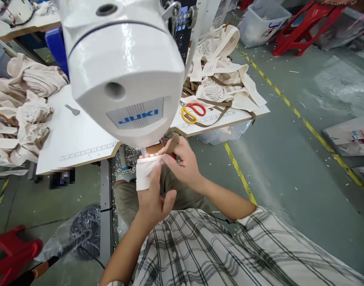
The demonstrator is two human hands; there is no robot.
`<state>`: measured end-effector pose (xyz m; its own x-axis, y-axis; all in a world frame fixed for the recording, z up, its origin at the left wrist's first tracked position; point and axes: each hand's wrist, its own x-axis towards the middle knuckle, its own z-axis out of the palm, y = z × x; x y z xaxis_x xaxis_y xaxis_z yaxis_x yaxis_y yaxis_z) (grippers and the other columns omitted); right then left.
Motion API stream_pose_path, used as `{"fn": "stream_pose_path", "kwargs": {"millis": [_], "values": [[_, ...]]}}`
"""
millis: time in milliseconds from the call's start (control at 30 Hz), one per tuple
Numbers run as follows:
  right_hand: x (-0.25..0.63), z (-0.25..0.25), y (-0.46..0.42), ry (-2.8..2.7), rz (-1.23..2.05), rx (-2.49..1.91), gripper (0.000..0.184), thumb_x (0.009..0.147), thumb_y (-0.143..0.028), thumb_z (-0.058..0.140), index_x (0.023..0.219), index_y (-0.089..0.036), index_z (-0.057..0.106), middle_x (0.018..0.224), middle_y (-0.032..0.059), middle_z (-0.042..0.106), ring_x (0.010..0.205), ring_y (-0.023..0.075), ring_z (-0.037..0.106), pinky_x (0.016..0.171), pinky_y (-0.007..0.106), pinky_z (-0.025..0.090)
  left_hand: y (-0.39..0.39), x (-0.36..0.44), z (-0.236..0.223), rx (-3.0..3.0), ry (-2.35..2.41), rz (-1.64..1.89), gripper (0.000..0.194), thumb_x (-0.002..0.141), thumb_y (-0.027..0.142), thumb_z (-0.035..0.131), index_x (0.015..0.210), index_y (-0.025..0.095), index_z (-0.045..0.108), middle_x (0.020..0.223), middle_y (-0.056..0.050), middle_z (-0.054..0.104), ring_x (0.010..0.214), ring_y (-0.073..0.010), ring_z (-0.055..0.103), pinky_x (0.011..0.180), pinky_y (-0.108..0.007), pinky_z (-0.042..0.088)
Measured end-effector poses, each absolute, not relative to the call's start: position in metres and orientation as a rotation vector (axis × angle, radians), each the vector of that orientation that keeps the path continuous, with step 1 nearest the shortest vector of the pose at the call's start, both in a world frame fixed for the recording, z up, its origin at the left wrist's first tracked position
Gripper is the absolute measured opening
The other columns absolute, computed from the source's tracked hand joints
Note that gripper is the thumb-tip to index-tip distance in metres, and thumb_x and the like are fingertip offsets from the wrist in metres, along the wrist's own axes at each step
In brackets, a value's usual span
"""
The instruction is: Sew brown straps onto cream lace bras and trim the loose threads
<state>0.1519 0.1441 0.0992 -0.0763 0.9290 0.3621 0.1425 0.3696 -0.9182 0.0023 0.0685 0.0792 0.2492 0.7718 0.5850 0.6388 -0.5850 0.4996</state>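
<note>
A white sewing machine head point(125, 79) marked JUKI fills the upper middle. Just below it, a folded piece of cream fabric point(143, 174) lies close to the needle area, its top edge lit. My left hand point(155, 202) has its fingers around and partly behind this fabric, with the thumb held apart. At the fabric's upper right corner, my right hand point(183, 163) pinches the edge between thumb and finger. A brown strap point(172, 143) loops over the right hand's fingers. The machine head hides the needle itself.
Scissors with red and yellow handles point(194, 111) lie on the white table point(89, 135), right of the machine. Cream fabric bags point(220, 71) are heaped at the right, more cream fabric point(27, 107) at the left. A red stool point(307, 28) stands on the floor.
</note>
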Motion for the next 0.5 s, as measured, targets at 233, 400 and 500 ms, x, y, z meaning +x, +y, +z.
{"fn": "stream_pose_path", "kwargs": {"millis": [233,400,500], "values": [[0.141,0.084,0.178,-0.993,1.562,-0.93,0.014,0.082,-0.03,0.064,0.087,-0.02,0.055,0.075,-0.0037,0.05,0.067,0.0102,0.045,0.065,0.024,0.04,0.086,-0.002,0.083,2.525,1.645,0.881,0.08,0.092,0.026,0.066,0.161,0.014,0.028,0.162,-0.021,0.038,0.156,-0.0372,0.021,0.12,-0.054,0.038],[0.147,0.078,0.189,-1.057,1.549,-0.942,0.019,0.085,-0.037,0.065,0.086,-0.02,0.056,0.079,-0.003,0.053,0.071,0.0103,0.047,0.066,0.023,0.041,0.085,-0.005,0.09,2.61,1.672,0.708,0.081,0.092,0.023,0.066,0.162,0.016,0.027,0.151,-0.018,0.055,0.149,-0.0373,0.039,0.115,-0.049,0.046],[0.151,0.077,0.201,-1.188,1.485,-0.963,0.018,0.085,-0.036,0.065,0.086,-0.02,0.056,0.079,-0.0028,0.053,0.073,0.0113,0.05,0.07,0.025,0.044,0.085,-0.006,0.094,2.563,1.68,0.624,0.08,0.093,0.026,0.063,0.162,0.018,0.024,0.146,-0.017,0.06,0.135,-0.0368,0.057,0.105,-0.046,0.053]]}}
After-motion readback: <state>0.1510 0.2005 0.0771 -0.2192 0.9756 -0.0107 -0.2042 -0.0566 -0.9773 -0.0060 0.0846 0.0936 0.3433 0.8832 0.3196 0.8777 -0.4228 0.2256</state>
